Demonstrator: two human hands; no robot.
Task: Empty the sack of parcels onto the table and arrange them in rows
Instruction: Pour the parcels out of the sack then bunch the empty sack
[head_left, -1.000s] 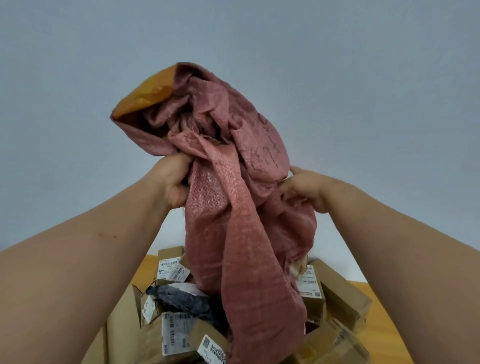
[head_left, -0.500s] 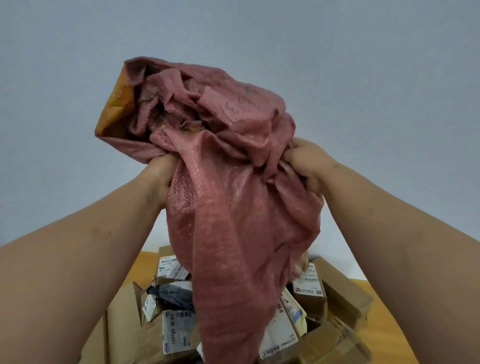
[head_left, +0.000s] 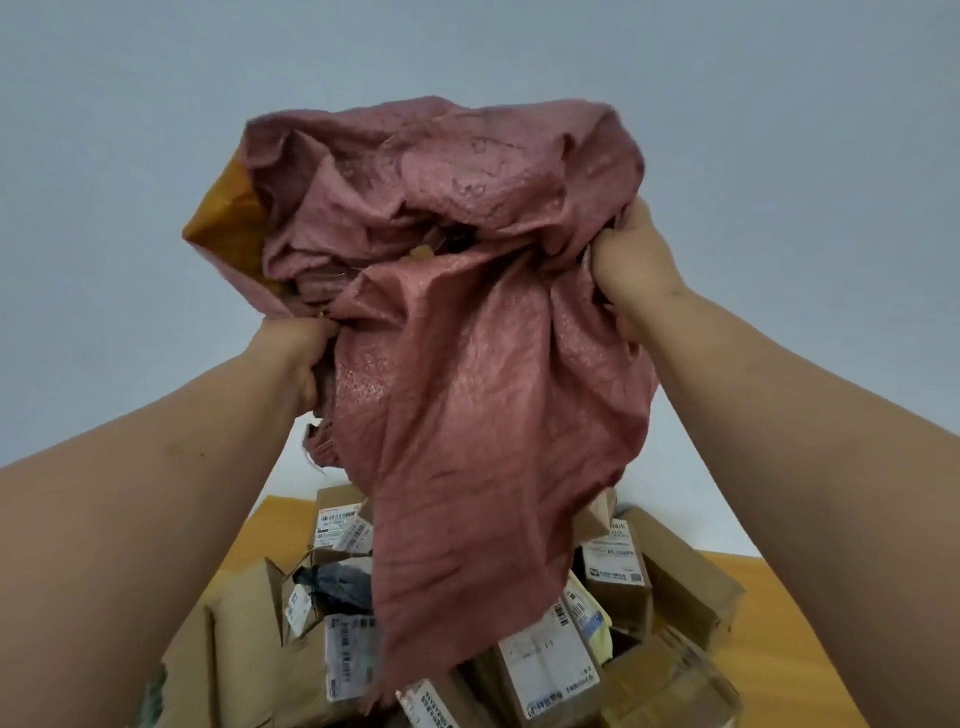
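The sack (head_left: 467, 332) is hanging above the parcels (head_left: 550, 670), which are lying heaped on the counter (head_left: 779, 649); hands are gripping its left (head_left: 293, 358) and right (head_left: 636, 270) sides.

A single wide-angle head camera looks forward over both raised forearms, tilted up enough that the plain grey wall (head_left: 156, 130) fills the upper frame. It sits close to the arms, the wooden table (head_left: 769, 649) showing only along the bottom edge.

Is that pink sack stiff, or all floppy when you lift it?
Probably floppy: the sack crumples and droops between the left hand and right hand. Likely light now, since it hangs limp above the parcels. Its woven surface looks grippy rather than slippery.
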